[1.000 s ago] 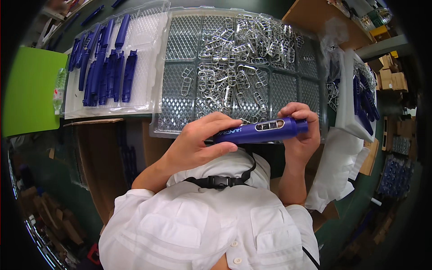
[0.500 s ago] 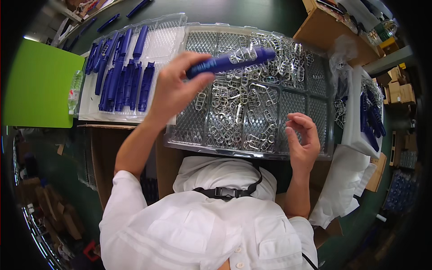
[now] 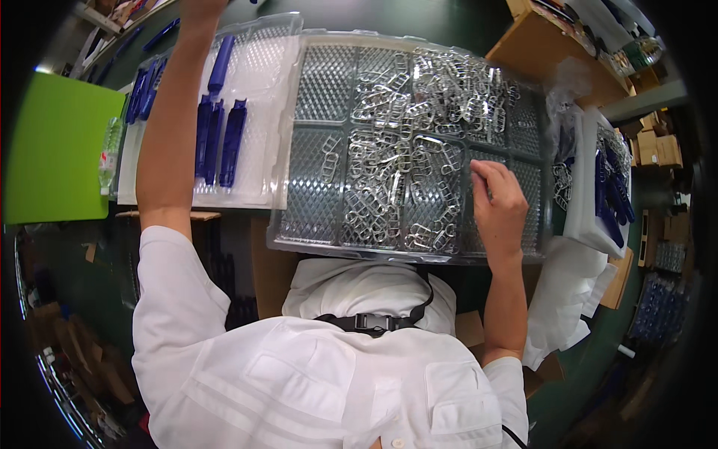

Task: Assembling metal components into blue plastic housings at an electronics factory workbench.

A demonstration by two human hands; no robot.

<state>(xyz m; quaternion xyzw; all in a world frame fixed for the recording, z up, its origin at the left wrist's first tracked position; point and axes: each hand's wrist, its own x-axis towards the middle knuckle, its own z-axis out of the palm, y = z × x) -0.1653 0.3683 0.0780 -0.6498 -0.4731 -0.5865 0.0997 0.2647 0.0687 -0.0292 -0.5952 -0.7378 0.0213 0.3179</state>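
Right hand [image 3: 499,206], narrowly parted, hovers at the tray's [image 3: 323,82] four o'clock; dividers [image 3: 318,124] likely corral links [image 3: 374,172]; left hand [image 3: 203,6], eleven o'clock: can't tell.

Left forearm [image 3: 170,150] crosses the pale tray [image 3: 263,131], its right strip free.

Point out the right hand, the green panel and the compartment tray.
Right hand [image 3: 501,208]: head view, back of the hand.
Green panel [image 3: 60,150]: head view, broad face.
Compartment tray [image 3: 321,93]: head view, bare far-left compartment.
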